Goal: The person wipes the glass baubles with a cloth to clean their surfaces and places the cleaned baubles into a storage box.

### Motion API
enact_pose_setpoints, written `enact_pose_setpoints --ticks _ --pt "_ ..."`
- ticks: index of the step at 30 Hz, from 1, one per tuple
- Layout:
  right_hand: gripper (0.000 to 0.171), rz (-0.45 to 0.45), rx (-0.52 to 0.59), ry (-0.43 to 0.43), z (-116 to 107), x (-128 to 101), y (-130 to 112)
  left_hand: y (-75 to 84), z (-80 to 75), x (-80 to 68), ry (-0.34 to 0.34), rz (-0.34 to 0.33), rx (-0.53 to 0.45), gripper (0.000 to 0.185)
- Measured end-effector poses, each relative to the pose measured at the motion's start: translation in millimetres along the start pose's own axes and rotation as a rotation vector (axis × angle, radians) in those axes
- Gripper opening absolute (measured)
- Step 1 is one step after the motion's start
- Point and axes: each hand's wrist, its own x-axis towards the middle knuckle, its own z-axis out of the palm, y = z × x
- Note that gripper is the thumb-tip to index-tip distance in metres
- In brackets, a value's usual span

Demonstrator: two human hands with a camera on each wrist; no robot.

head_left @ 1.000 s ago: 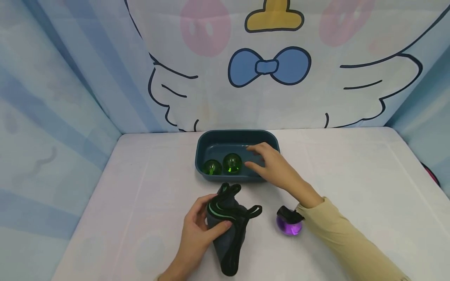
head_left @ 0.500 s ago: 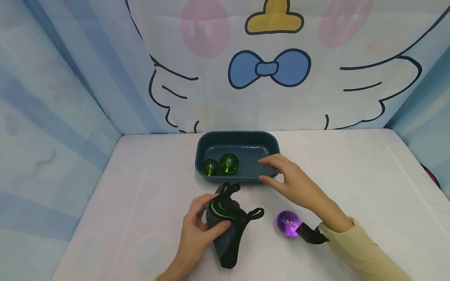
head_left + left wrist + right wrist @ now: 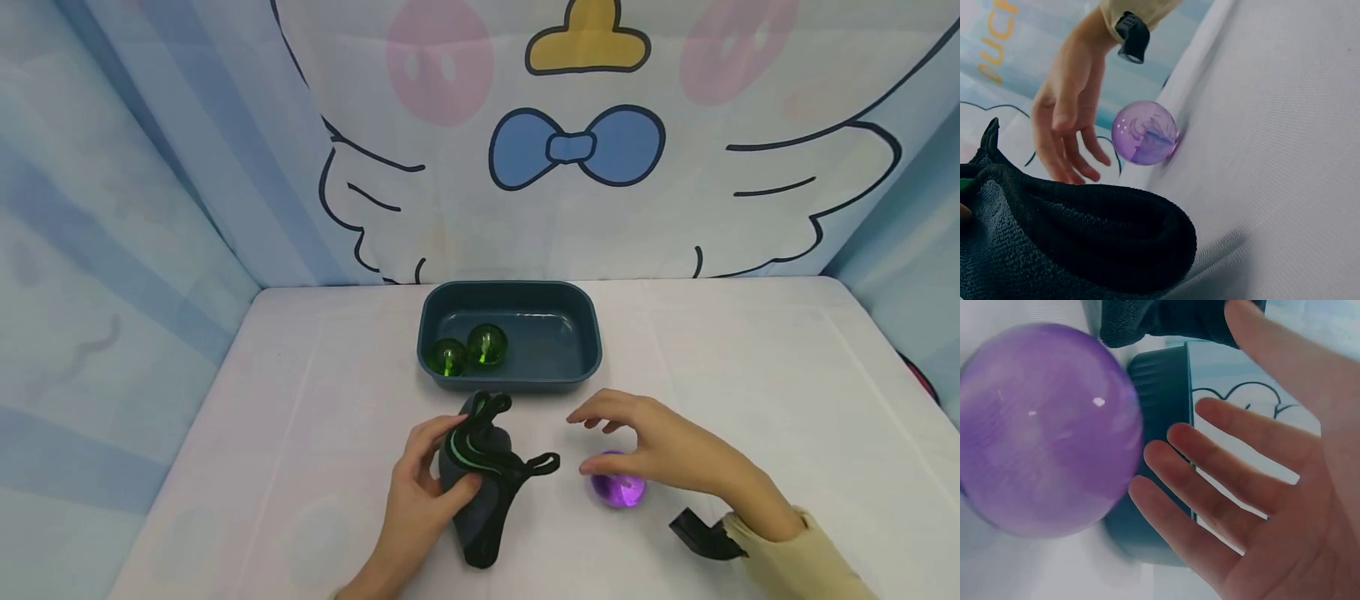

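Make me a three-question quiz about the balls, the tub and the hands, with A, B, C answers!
1. Where are the green balls?
A on the pouch
B in the blue tub
C in a hand

2. What colour is the ball under the right hand?
A purple
B red
C yellow

3. What is the left hand doing?
A lying flat
B lifting the tub
C gripping the dark pouch

Answers: 1 B, both sit in the tub's left end. 2 A, it looks clear purple in every view. 3 C, its fingers and thumb wrap round the pouch.
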Motion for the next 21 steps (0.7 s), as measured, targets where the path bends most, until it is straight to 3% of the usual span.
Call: enact_pose_setpoints --ticks 6,14,21 --pt "0.056 0.022 0.015 -0.060 8 -9 9 -1.4 -0.9 -0.2 -0.016 0.026 -0.003 0.065" --pt "0.056 0.055 -0.030 -0.052 11 -22 17 0.2 -0.2 0.5 0.003 -0.022 -0.004 0.064" --pt "0.056 0.057 0.049 -0.037 15 -28 27 -0.1 0.8 -0.4 0.017 -0.039 -0.033 0.063"
